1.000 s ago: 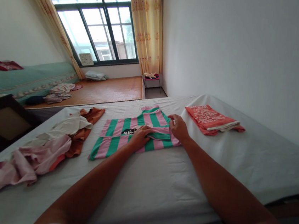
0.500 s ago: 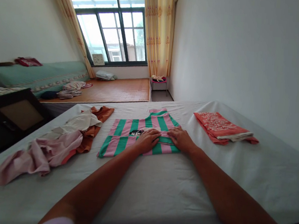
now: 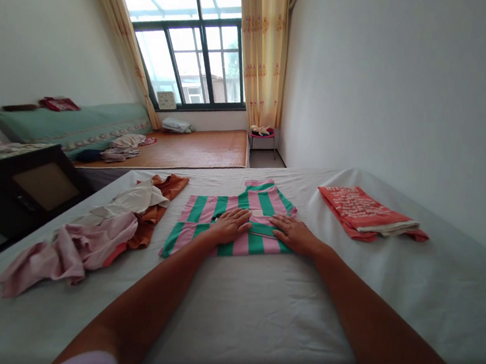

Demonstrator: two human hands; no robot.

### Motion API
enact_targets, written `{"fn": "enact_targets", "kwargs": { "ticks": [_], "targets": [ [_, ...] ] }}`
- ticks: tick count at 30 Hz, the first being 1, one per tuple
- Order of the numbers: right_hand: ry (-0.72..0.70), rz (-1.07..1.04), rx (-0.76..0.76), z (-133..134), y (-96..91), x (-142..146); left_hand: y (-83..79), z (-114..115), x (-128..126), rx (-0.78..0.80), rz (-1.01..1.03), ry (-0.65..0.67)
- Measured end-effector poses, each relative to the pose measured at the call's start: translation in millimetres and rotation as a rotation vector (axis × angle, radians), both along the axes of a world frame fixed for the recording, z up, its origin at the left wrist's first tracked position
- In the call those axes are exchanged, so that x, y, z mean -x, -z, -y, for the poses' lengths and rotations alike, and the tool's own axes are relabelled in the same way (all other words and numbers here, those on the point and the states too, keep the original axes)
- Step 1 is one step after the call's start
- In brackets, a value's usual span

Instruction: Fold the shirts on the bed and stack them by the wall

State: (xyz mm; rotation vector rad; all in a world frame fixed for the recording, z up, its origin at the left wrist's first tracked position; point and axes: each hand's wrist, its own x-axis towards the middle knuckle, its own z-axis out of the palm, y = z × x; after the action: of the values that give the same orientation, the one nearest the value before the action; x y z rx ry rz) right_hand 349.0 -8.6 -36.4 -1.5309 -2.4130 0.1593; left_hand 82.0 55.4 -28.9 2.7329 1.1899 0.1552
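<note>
A pink and green striped shirt (image 3: 198, 212) lies spread on the white bed sheet (image 3: 255, 311), with a strip of it folded over near its right side. On the middle of the shirt rests my left hand (image 3: 232, 225), palm down with fingers stretched out, covering most of a dark print. My right hand (image 3: 294, 232) lies flat on the shirt's right part, its fingers pointing left toward the other hand. Neither hand grips the cloth.
An orange folded garment (image 3: 365, 212) with white lettering lies to the right. Left of the shirt is a loose pile with a pink garment (image 3: 93, 241), a white one (image 3: 135, 197) and a rust-brown one (image 3: 171, 186). A dark cabinet (image 3: 29, 188) stands beside the bed; a wall rises at right.
My left hand has slid a little to the left across the shirt, over the dark print. My right hand stays nearly where it was on the shirt. The view has shifted slightly.
</note>
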Motion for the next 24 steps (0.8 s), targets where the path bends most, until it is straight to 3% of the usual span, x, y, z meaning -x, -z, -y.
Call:
{"fn": "enact_targets", "kwargs": {
  "ticks": [5,11,15,18,24],
  "targets": [
    [-0.004,-0.028,-0.006,-2.6,4.3,-1.6,3.0,-24.5,38.1,-0.026,-0.091,-0.103],
    [-0.009,-0.034,-0.007,-3.5,4.7,-1.6,6.4,-61.4,121.1,-0.041,-0.164,-0.392],
    [-0.011,-0.045,-0.002,-4.0,4.4,-1.2,2.9,-84.5,162.5,-0.085,-0.169,-0.498],
    [-0.005,-0.058,0.001,-4.3,4.6,-1.2,-2.6,-97.8,171.0,-0.123,-0.132,-0.499],
    [0.014,-0.058,-0.006,-3.2,2.9,-0.1,-8.5,-120.3,162.9,-0.149,-0.062,-0.458]
  ]
}}
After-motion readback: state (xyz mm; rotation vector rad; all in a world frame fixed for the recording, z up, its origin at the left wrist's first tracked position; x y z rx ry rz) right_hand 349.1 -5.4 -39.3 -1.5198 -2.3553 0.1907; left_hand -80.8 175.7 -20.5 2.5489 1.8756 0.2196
